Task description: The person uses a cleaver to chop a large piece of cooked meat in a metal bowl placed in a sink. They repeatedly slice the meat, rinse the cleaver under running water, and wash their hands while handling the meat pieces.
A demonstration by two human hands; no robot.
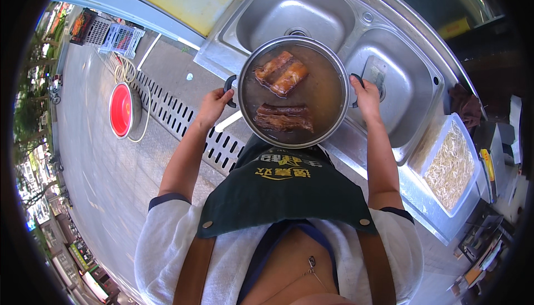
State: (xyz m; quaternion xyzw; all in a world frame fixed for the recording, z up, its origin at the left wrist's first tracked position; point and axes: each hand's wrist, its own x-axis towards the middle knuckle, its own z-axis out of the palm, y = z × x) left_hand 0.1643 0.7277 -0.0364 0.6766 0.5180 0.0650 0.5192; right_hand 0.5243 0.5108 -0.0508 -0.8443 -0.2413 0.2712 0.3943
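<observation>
A wide stainless steel pot point(294, 143) is held up in front of my apron point(283, 196), overlapping the near edge of the sink unit. Brownish, cloudy liquid point(325, 83) fills it. In the liquid sit browned meat pieces: a glossy one point(288, 77) split by a groove, and a darker slab point(283, 118) closer to me. My left hand point(212, 104) grips the black handle point(229, 90) on the left side. Around the opposite black handle point(356, 92) my right hand point(368, 96) is closed. The pot's underside is hidden.
Beyond the pot lie the left sink basin point(267, 17) and the right basin point(409, 75), which holds a flat greyish piece point(374, 71). A plastic tub of bean sprouts point(452, 167) stands at right. A red basin point(120, 111), hose point(146, 125) and drain grating point(167, 117) are at left.
</observation>
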